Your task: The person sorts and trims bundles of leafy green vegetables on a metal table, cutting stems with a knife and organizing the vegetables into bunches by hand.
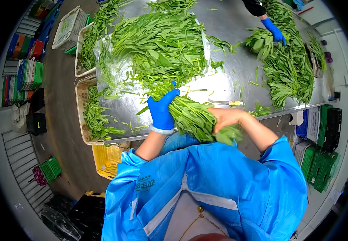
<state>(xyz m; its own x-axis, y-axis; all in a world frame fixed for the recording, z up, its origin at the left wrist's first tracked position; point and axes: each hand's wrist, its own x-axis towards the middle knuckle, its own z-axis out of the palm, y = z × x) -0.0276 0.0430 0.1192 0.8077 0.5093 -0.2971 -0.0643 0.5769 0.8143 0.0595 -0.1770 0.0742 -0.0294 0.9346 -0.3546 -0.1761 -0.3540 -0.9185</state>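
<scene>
My left hand [161, 111], in a blue glove, is wrapped round the stem end of a bunch of leafy greens [188, 116] at the front edge of the metal table [230, 72]. Bare, my right hand [225, 118] presses on the leafy end of the same bunch, its fingers curled and partly hidden by leaves. Just beyond my hands, a large heap of greens [158, 44] lies on clear plastic. A curved knife with a yellow-ended handle [235, 103] rests on the table beyond my right hand.
Across the table at the upper right, another person's blue-gloved hand [275, 31] touches a long pile of greens [288, 68]. Crates of leaves [80, 108] stand along the left edge, with a yellow crate [106, 160] below. Green crates [322, 168] are stacked at the right.
</scene>
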